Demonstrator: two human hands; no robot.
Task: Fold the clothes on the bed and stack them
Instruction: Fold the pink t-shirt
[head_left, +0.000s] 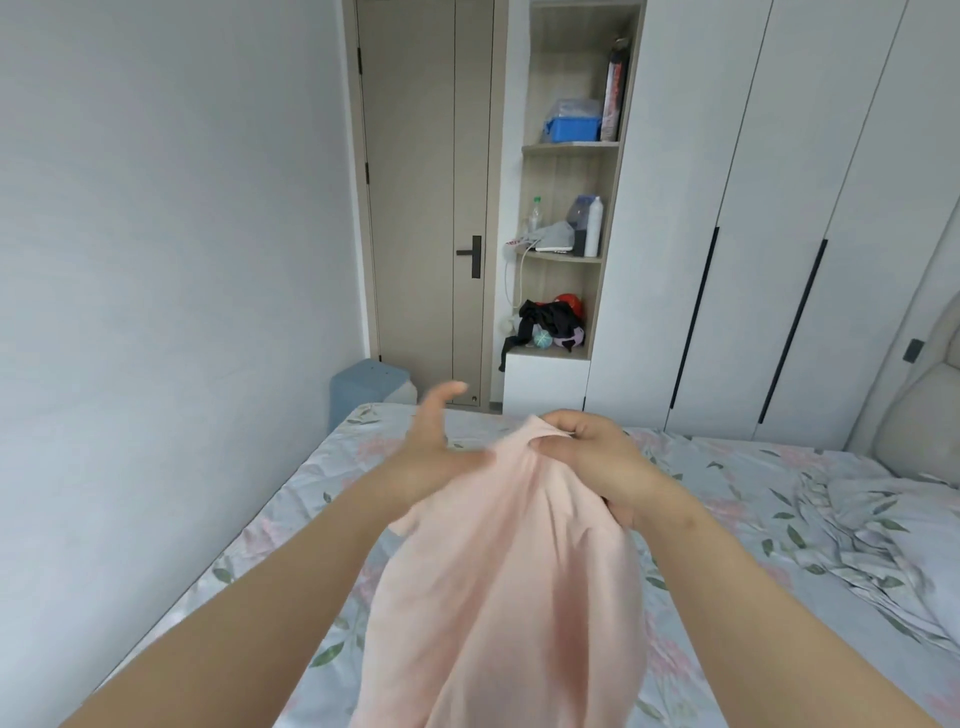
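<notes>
A pale pink garment hangs in the air above the bed, which has a floral sheet. My right hand pinches the garment's top edge between thumb and fingers. My left hand is beside that edge on the left, fingers spread and straight, its palm side touching the cloth. The garment's lower part runs out of the frame at the bottom.
A crumpled floral duvet lies on the bed's right side, by a padded headboard. Beyond the bed stand a blue stool, a closed door, open shelves with bottles and clothes, and a white wardrobe.
</notes>
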